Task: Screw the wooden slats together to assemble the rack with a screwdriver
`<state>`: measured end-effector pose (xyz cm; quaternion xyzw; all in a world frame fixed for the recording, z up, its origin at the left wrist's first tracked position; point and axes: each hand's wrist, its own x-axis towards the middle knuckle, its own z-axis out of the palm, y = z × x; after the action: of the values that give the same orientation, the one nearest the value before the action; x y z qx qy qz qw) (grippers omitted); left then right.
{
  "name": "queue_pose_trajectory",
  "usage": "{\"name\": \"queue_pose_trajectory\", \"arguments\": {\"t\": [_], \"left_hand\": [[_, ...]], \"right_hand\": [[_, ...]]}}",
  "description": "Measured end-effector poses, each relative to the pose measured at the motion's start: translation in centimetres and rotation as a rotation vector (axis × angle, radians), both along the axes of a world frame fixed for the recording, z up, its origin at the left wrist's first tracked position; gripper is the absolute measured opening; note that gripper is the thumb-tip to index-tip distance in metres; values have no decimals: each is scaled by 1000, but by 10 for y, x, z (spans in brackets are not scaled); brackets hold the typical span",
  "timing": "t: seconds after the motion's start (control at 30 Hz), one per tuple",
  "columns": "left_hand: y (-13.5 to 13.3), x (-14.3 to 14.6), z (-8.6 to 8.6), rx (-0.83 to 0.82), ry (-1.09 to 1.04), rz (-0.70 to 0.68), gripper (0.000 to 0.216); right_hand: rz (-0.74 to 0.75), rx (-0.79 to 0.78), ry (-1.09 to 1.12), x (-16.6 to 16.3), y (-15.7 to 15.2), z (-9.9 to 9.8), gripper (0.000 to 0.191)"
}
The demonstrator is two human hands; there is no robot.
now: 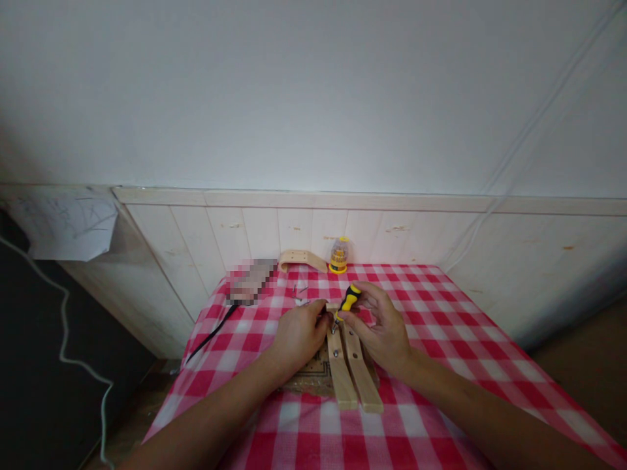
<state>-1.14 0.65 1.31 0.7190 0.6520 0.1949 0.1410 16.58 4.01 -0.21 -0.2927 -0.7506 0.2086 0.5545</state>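
Note:
Two pale wooden slats lie side by side on a red-and-white checked tablecloth, over a flat wooden piece with small holes. My right hand is closed round a yellow-and-black screwdriver, whose tip points down at the far end of the slats. My left hand is closed in a pinch at that same end, right by the screwdriver tip; what it pinches is too small to make out.
A few loose screws lie beyond my hands. At the table's far edge are a curved wooden piece, a yellow-based clear bit holder and a blurred object with a black cable. A panelled wall stands behind.

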Motion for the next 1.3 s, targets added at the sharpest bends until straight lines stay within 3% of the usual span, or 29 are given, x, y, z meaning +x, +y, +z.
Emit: {"name": "queue_pose_trajectory", "arguments": {"t": [0.67,1.1,1.3], "left_hand": [[1,0,-2,22,-33,-8,23],[0,0,-1,67,-30,-23,26],[3,0,-6,27,-23,-15,27]], "right_hand": [[-9,8,10,-1,-2,2,50],[-43,-42,159,15,21,39,50],[-28,-101,245,18,6,55,52]]}}
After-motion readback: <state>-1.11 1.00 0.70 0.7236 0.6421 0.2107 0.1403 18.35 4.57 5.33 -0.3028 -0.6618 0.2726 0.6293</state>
